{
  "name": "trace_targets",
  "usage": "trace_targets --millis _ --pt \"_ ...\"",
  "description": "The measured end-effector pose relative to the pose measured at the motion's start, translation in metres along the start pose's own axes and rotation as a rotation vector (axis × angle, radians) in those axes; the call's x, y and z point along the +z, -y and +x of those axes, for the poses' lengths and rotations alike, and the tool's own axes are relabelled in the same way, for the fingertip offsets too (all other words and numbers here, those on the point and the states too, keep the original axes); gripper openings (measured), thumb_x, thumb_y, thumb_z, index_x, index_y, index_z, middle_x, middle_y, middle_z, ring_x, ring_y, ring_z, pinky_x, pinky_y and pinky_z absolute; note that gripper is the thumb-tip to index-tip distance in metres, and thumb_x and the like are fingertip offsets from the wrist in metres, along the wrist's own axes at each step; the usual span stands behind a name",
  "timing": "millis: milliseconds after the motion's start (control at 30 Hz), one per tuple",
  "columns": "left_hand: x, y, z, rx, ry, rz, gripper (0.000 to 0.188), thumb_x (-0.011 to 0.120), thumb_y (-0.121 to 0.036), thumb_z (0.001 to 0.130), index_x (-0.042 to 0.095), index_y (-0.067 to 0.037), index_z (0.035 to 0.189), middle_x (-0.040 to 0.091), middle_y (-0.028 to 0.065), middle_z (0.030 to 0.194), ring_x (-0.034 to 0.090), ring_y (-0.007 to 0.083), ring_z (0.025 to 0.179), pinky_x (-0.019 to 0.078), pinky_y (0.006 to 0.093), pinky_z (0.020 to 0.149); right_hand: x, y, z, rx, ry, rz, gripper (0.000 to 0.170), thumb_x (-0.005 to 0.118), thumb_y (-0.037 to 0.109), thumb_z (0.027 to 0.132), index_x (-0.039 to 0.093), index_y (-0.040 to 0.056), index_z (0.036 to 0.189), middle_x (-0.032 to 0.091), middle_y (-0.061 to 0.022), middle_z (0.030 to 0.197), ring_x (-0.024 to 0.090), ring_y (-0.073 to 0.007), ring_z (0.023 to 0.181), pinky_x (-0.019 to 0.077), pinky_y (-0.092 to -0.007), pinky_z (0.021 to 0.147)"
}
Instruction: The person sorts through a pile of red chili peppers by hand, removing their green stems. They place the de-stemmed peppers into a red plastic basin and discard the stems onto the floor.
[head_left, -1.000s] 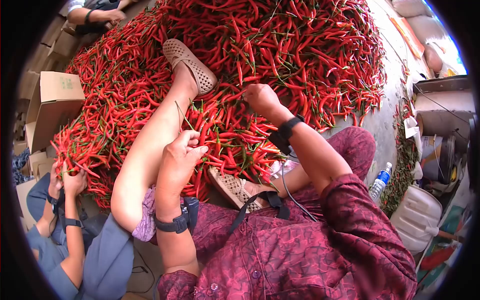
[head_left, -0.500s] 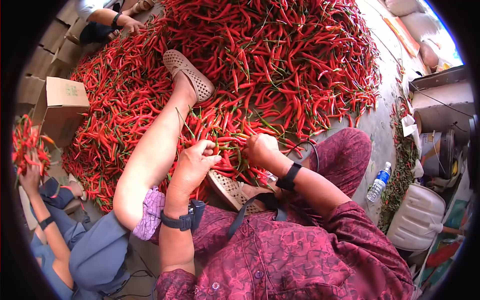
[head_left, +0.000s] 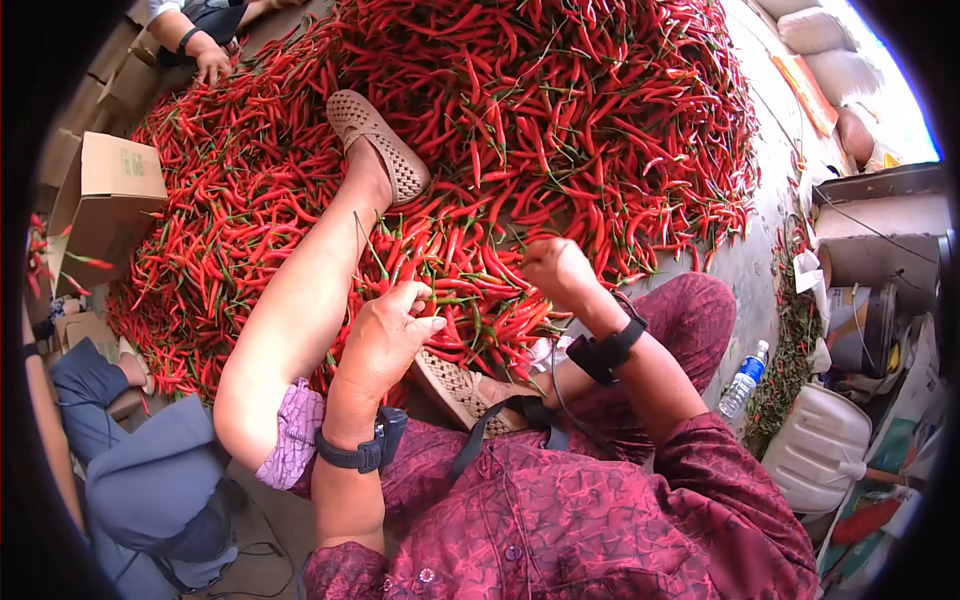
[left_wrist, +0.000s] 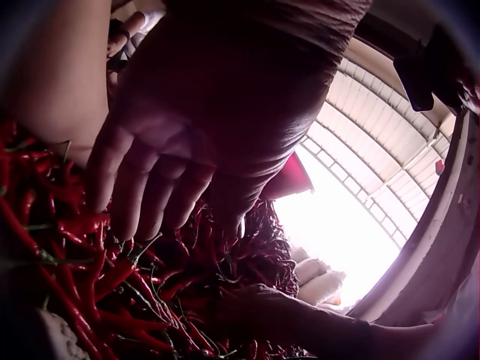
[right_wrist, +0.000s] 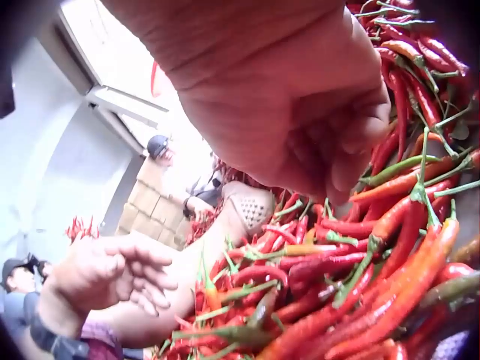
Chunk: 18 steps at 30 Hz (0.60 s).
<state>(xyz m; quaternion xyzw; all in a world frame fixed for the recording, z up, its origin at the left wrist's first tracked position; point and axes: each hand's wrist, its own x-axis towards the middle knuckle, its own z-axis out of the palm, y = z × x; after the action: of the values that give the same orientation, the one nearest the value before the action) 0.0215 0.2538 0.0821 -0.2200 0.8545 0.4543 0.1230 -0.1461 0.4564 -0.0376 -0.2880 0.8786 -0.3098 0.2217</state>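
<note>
Red chillies (head_left: 560,120) lie in a large heap, and a looser batch (head_left: 465,255) with green stems lies between the person's feet. Over the near side of that batch hovers the left hand (head_left: 385,335), its fingers loosely bent; the right wrist view shows this hand (right_wrist: 120,277) with fingers spread and nothing in them. Farther right, the right hand (head_left: 565,275) is above the batch with curled fingers. Seen in the right wrist view, the fingertips of the right hand (right_wrist: 315,127) are close to an orange-red chilli (right_wrist: 405,180); nothing shows held in them.
The outstretched leg (head_left: 300,290) with a woven shoe (head_left: 375,145) divides the chillies. A cardboard box (head_left: 120,200) stands at left; another person's hand (head_left: 210,65) reaches the heap's far edge. A water bottle (head_left: 745,380) and a white plastic container (head_left: 820,445) lie at right.
The right hand came down from the big heap to the near batch, then lifted up and to the right. The left hand moved slightly right, then stayed. The neighbour's bunch of chillies shifted at left.
</note>
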Motion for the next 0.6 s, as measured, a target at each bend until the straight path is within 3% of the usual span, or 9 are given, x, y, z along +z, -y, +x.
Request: trace_targets --millis 100,167,267,467,600 --pt "0.0 0.001 -0.001 0.017 0.0 0.019 0.037 0.069 -0.014 0.08 0.058 0.002 0.111 0.065 0.0148 0.092 0.063 0.0171 0.078 0.0511 0.0303 0.073 -0.016 0.009 0.019 0.14 -0.16 0.071 0.019 0.058 0.017 0.072 0.07 0.0062 0.081 0.065 -0.0183 0.076 0.066 -0.0331 0.075 0.0527 -0.0398 0.07" --pt "-0.001 -0.001 0.0 0.011 0.001 0.023 0.037 0.069 -0.014 0.079 0.058 0.002 0.111 0.065 0.0153 0.092 0.063 0.0172 0.077 0.0511 0.0304 0.073 -0.015 0.008 0.035 0.095 -0.2 0.131 0.018 0.059 0.018 0.072 0.071 0.0078 0.081 0.066 -0.0175 0.077 0.066 -0.0327 0.076 0.0527 -0.04 0.071" --pt "0.001 0.001 0.001 0.025 -0.001 0.004 0.037 0.069 -0.013 0.079 0.058 0.002 0.111 0.065 0.0151 0.092 0.062 0.017 0.077 0.0512 0.0303 0.072 -0.002 0.02 0.059 0.034 -0.147 0.003 0.02 0.06 0.022 0.072 0.072 0.0119 0.084 0.067 -0.0155 0.081 0.066 -0.0316 0.08 0.053 -0.0402 0.074" --pt "-0.001 0.0 0.0 -0.004 -0.004 -0.007 0.038 0.07 -0.013 0.078 0.058 0.002 0.111 0.065 0.015 0.091 0.062 0.016 0.076 0.0511 0.0301 0.072 0.038 0.02 0.098 0.253 -0.143 -0.226 0.021 0.058 0.018 0.073 0.073 0.0165 0.088 0.068 -0.0144 0.084 0.066 -0.0323 0.083 0.0532 -0.0412 0.076" --pt "-0.001 0.0 0.0 -0.01 -0.018 -0.005 0.039 0.071 -0.013 0.077 0.058 0.001 0.111 0.065 0.0149 0.09 0.062 0.0158 0.074 0.0511 0.0301 0.071 0.042 0.019 0.095 0.236 -0.187 -0.082 0.02 0.063 0.019 0.072 0.073 0.0144 0.088 0.069 -0.0136 0.087 0.066 -0.0307 0.085 0.0525 -0.0396 0.077"
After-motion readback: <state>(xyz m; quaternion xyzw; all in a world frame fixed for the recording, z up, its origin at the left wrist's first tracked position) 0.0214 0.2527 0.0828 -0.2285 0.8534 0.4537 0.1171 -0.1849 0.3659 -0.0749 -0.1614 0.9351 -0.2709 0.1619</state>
